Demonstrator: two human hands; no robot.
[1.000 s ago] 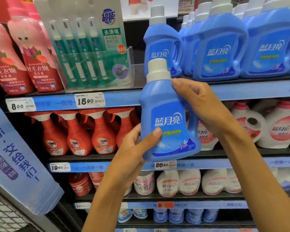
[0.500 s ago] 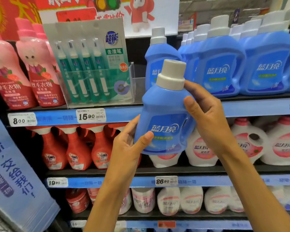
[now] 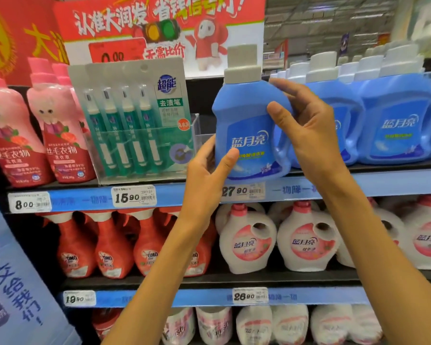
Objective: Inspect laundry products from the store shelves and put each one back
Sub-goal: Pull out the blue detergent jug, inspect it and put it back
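A blue detergent bottle [image 3: 244, 125] with a white cap stands upright at the front edge of the top shelf [image 3: 334, 185], its base at shelf level. My left hand [image 3: 207, 175] grips its lower left corner, thumb across the label. My right hand [image 3: 306, 130] holds its right shoulder and handle side, thumb on the front. Whether the base rests on the shelf cannot be told.
More blue detergent bottles [image 3: 396, 113] fill the shelf to the right. A clear stand of stain-remover pens [image 3: 135, 125] and pink bottles [image 3: 57, 125] sit left. White jugs [image 3: 306, 240] and red spray bottles [image 3: 115, 250] line the shelf below. A blue sign [image 3: 13, 282] leans at lower left.
Both hands have lifted the blue bottle up from in front of the lower shelf to the top shelf and turned it upright. The view has tilted upward.
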